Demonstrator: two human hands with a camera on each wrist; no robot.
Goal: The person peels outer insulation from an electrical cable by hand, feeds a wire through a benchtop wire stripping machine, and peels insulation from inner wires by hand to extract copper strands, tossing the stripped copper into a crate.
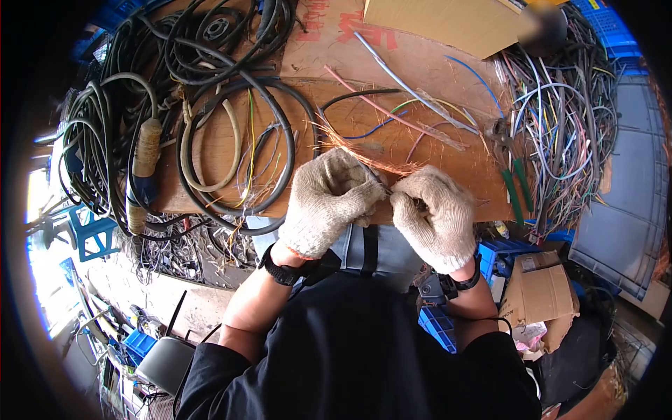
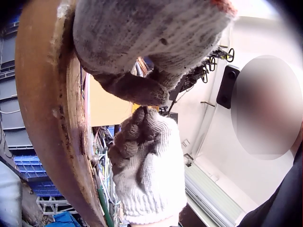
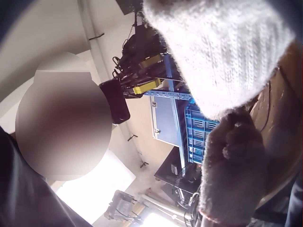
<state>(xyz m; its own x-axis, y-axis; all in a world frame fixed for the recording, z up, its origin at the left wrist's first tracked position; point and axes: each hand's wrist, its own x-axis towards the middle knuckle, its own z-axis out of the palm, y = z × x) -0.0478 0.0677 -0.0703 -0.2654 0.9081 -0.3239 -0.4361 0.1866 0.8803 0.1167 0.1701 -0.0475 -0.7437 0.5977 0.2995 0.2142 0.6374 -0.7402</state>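
Note:
Both hands wear knitted off-white work gloves and meet over the near edge of the wooden bench. Between them runs a short dark wire (image 1: 378,180). My left hand (image 1: 329,199) pinches it between thumb and curled fingers. Close against it, my right hand (image 1: 435,213) pinches the wire's other end with thumb and forefinger. A spray of bare copper strands (image 1: 350,148) fans out just beyond the fingertips, across the bench top. In the left wrist view the gloved fingertips of the two hands nearly meet, with the right hand (image 2: 149,165) below; the gloves hide most of the wire.
Coiled black cables (image 1: 280,119) cover the bench's left side. Green-handled pliers (image 1: 514,175) lie at right, beside a big heap of mixed wires (image 1: 567,133). Loose pink wire (image 1: 378,105) and blue wire lie ahead. An open cardboard box (image 1: 542,297) stands below at right.

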